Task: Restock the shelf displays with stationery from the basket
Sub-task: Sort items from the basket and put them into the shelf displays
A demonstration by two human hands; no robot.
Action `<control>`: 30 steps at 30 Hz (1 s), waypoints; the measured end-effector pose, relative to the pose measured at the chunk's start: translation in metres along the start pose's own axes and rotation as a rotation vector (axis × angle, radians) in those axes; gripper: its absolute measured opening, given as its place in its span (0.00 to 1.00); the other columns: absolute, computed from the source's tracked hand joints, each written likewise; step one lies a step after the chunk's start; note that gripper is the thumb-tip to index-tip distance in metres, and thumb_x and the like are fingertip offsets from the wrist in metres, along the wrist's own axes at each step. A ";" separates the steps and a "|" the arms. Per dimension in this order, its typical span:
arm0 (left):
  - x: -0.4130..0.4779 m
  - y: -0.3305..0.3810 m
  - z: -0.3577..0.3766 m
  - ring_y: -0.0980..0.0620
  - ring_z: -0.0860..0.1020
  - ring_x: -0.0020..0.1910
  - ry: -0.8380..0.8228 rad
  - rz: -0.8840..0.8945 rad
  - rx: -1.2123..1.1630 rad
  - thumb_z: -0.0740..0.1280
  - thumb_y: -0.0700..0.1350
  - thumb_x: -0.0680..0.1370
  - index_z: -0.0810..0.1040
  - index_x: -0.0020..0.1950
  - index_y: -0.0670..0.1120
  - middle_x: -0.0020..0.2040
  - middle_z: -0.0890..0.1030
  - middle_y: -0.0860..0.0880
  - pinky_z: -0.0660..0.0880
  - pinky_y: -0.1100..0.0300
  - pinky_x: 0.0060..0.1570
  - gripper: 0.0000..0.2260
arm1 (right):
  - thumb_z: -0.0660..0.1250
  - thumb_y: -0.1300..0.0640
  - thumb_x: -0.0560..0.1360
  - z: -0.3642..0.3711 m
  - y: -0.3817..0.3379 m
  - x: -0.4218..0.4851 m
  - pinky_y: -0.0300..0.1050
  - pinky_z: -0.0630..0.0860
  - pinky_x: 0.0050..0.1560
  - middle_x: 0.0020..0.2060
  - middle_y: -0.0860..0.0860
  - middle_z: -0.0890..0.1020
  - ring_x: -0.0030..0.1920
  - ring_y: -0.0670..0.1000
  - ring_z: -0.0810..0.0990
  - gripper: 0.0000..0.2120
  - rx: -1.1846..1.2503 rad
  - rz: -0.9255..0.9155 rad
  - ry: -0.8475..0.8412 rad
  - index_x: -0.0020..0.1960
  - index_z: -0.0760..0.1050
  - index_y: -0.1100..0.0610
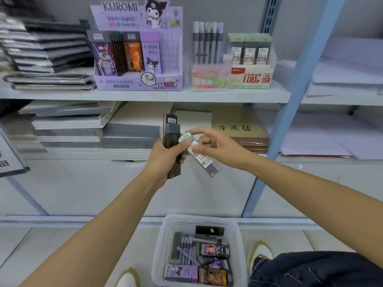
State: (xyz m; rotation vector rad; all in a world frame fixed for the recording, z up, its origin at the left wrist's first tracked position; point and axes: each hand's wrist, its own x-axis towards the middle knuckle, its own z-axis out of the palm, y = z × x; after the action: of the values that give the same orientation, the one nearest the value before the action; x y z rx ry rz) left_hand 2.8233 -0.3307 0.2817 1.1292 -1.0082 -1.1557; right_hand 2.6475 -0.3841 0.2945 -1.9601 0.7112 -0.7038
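Note:
My left hand (166, 155) grips a stack of dark lead-refill boxes (171, 131), held upright in front of the lower shelf. My right hand (215, 146) pinches a clear lead case with a green cap (202, 157), tilted, right beside the stack. Below, a white basket (165, 235) on the floor holds several pens and colourful lead boxes. On the upper shelf stand a purple Kuromi display (138, 81), a pen display (209, 79) and a green-capped lead display (250, 77).
Stacks of notebooks (51, 52) fill the shelf's left side, with more pads (83, 129) on the lower shelf. A blue upright post (290, 90) divides the shelving; paper stacks (342, 79) lie to its right. My shoes and knee flank the basket.

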 end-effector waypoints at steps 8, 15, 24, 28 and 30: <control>0.009 0.078 0.042 0.51 0.71 0.28 -0.252 -0.099 -0.147 0.61 0.41 0.78 0.76 0.52 0.40 0.36 0.74 0.47 0.69 0.61 0.29 0.08 | 0.66 0.62 0.78 -0.067 -0.072 -0.004 0.43 0.79 0.47 0.46 0.54 0.83 0.46 0.49 0.83 0.19 -0.118 -0.149 0.220 0.67 0.70 0.53; 0.020 0.114 0.057 0.44 0.85 0.43 -0.398 0.001 -0.137 0.60 0.42 0.82 0.79 0.53 0.37 0.45 0.85 0.39 0.81 0.59 0.38 0.11 | 0.64 0.62 0.79 -0.149 -0.124 0.005 0.49 0.81 0.45 0.46 0.56 0.83 0.47 0.52 0.83 0.06 -0.146 -0.313 0.691 0.55 0.75 0.58; 0.047 0.131 0.061 0.43 0.85 0.45 -0.347 0.159 -0.047 0.72 0.54 0.71 0.83 0.51 0.45 0.49 0.85 0.41 0.81 0.56 0.40 0.15 | 0.63 0.65 0.78 -0.198 -0.138 0.040 0.52 0.81 0.49 0.45 0.56 0.80 0.49 0.58 0.81 0.07 -0.361 -0.268 0.905 0.55 0.74 0.62; 0.057 0.132 0.062 0.43 0.85 0.46 -0.337 0.184 -0.047 0.72 0.55 0.70 0.83 0.52 0.46 0.49 0.85 0.42 0.81 0.56 0.40 0.17 | 0.64 0.62 0.79 -0.199 -0.122 0.050 0.37 0.78 0.47 0.48 0.51 0.80 0.50 0.50 0.79 0.06 -0.500 -0.201 0.854 0.55 0.74 0.57; 0.060 0.130 0.062 0.42 0.85 0.46 -0.339 0.181 -0.040 0.73 0.56 0.69 0.83 0.52 0.47 0.50 0.85 0.42 0.81 0.56 0.40 0.17 | 0.63 0.61 0.79 -0.199 -0.114 0.053 0.43 0.79 0.49 0.49 0.52 0.80 0.51 0.51 0.79 0.05 -0.503 -0.172 0.813 0.55 0.73 0.57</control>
State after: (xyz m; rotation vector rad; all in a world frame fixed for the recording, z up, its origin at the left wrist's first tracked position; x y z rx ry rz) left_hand 2.7917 -0.3931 0.4210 0.8057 -1.3122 -1.2381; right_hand 2.5640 -0.4841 0.4907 -2.1753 1.3069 -1.5930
